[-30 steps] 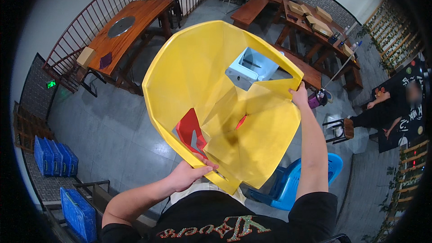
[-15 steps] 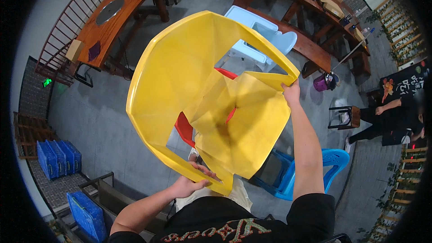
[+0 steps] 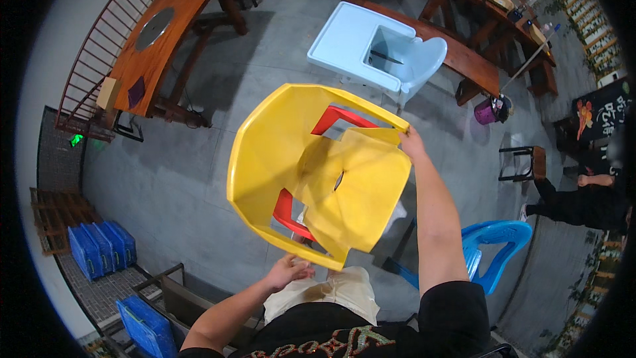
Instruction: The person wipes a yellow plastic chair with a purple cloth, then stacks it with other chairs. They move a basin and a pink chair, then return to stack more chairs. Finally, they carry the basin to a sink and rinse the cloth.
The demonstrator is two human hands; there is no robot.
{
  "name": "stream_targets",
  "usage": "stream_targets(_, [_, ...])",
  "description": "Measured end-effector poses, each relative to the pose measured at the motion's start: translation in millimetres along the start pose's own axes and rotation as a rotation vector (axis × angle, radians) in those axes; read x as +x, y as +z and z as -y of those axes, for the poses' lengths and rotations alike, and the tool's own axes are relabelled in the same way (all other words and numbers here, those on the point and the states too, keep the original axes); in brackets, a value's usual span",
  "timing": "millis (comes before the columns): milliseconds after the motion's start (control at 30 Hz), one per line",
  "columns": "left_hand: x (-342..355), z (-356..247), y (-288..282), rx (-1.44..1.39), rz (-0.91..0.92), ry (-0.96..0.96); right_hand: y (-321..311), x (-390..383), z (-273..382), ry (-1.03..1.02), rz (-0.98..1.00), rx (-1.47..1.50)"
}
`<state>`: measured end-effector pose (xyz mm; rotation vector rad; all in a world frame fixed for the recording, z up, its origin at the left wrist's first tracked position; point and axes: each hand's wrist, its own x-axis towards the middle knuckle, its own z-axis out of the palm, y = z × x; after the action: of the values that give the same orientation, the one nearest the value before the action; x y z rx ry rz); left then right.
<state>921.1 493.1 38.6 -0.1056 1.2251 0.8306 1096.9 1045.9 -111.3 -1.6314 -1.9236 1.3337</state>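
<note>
In front of me is a yellow plastic armchair (image 3: 265, 139), its seat facing up and its back toward the left. Red armrests of a red chair (image 3: 283, 205) show through its side openings, so the yellow one sits over or in the red one. My right hand (image 3: 412, 144) is closed round the end of the right armrest. By the left armrest, my left hand (image 3: 290, 273) is off the chair or just at its edge, fingers loosely apart and holding nothing. The red chair's legs are hidden.
A light blue high chair (image 3: 344, 40) stands just beyond. A blue plastic chair (image 3: 497, 245) is by my right elbow. Wooden tables (image 3: 179, 33) and benches (image 3: 457, 59) stand farther off. Blue crates (image 3: 99, 248) sit at left. A person (image 3: 583, 205) is at far right beside a stool (image 3: 530, 162).
The yellow chair has gone down and away from me, over the red chair, whose armrests now show more. My left hand has come off its left armrest; my right still grips.
</note>
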Motion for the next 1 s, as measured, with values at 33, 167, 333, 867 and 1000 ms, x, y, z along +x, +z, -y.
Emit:
stream_targets(33, [-10.3, -13.6, 2.2, 0.063, 0.057, 0.025, 6.5, -4.6, -3.2, 0.011, 0.042, 0.098])
stream_targets(167, [-10.5, -59.6, -23.6, 0.394, 0.017, 0.214, 46.1, -81.8, -4.4, -0.035, 0.121, 0.016])
stream_targets(333, [60.9, -158.1, -103.1, 0.464, -0.574, 0.953, 56.8, -230.5, -57.3, 0.207, 0.267, 0.014])
stream_targets(867, [149.1, -261.9, -101.0, 0.823, -0.575, 0.730, 79.3, -354.3, -252.0, 0.458, -0.291, -0.236])
stream_targets(1000, [145.7, -269.3, -95.6, 0.866, -0.622, 0.636, -37.4, -385.0, -274.3, 0.488, -0.882, -0.630])
